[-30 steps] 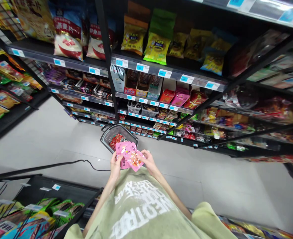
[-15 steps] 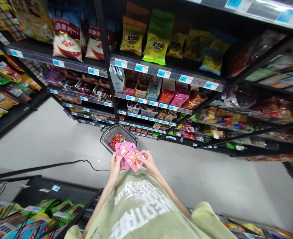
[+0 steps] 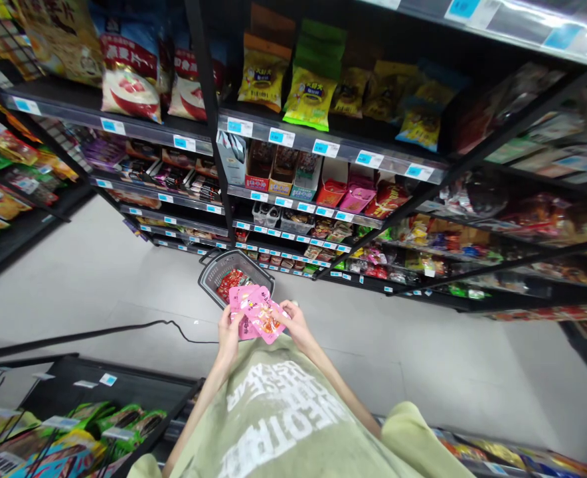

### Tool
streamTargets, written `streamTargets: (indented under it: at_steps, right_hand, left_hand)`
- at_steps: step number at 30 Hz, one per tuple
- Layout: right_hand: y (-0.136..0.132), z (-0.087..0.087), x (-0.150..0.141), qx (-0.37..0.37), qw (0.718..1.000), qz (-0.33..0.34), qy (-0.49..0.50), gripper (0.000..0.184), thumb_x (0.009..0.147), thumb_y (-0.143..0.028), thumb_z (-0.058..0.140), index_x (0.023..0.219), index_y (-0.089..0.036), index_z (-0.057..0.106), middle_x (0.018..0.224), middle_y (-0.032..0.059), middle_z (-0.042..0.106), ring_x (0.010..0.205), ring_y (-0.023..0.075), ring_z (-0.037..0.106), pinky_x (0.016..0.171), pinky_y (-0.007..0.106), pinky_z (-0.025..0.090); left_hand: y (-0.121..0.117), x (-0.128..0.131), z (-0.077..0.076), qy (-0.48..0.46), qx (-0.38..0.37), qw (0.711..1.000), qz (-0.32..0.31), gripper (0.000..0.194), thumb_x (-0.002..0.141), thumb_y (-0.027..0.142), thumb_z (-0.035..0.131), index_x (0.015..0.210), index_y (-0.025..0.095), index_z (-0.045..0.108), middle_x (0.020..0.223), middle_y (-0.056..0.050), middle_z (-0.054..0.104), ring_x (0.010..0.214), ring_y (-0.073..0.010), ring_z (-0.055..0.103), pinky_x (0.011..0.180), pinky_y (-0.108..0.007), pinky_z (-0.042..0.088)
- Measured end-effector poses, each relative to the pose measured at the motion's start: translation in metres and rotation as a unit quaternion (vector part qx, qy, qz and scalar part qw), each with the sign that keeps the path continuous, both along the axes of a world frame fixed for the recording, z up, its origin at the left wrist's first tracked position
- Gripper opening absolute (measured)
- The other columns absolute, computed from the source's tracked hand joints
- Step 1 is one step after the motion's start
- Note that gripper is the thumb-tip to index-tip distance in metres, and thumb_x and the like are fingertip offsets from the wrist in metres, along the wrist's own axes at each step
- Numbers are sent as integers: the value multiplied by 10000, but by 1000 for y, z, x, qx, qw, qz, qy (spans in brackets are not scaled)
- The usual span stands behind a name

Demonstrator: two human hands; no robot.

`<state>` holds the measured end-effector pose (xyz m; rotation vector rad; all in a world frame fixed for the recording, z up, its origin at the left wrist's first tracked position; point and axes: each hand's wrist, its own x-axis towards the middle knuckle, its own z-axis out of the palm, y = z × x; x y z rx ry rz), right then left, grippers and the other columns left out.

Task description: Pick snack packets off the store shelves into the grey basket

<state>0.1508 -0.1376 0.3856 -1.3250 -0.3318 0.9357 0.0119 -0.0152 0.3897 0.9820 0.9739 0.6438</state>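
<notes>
"Both hands are full?"

"Yes. The left hand (image 3: 228,326) pinches the left edge of some pink packets (image 3: 256,312), the right hand (image 3: 292,323) their right side. They're fanned out just beyond the green shirt (image 3: 293,418)."

"What could go wrong?"

"I'd judge one could slide out: they look slick, overlap loosely, and only fingers hold the edges. If either pinch slackens, a packet could land on the floor (image 3: 368,345), missing the grey basket (image 3: 210,287) just past them, with red packets (image 3: 232,281) inside."

"Anything readable?"

"Dark characters on the pink ones, too small for me. Folds break up the shirt's big white lettering. Farther off, on the high shelf (image 3: 353,131), a yellow-green bag (image 3: 311,96) seems to say 大好大. Far left, a bag with a red band (image 3: 131,66) carries white characters, partly legible. Blue-and-white price tags (image 3: 326,147) line the edges; their figures I can't make out."
</notes>
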Motion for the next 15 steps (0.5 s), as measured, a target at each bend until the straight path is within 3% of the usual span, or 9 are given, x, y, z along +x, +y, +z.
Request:
streamTargets:
  at_steps: [15]
  right_hand:
    - [-1, -1, 0, 4, 1000, 0, 4, 333, 687, -394, 844, 754, -216, 572, 787, -16, 635, 735, 160, 576, 650, 237, 432]
  left_hand:
    - [0, 1, 3, -10, 1, 1000, -1, 355, 768, 371, 702, 1089, 232, 646, 1113, -51, 680, 991, -208, 644, 862, -312, 504]
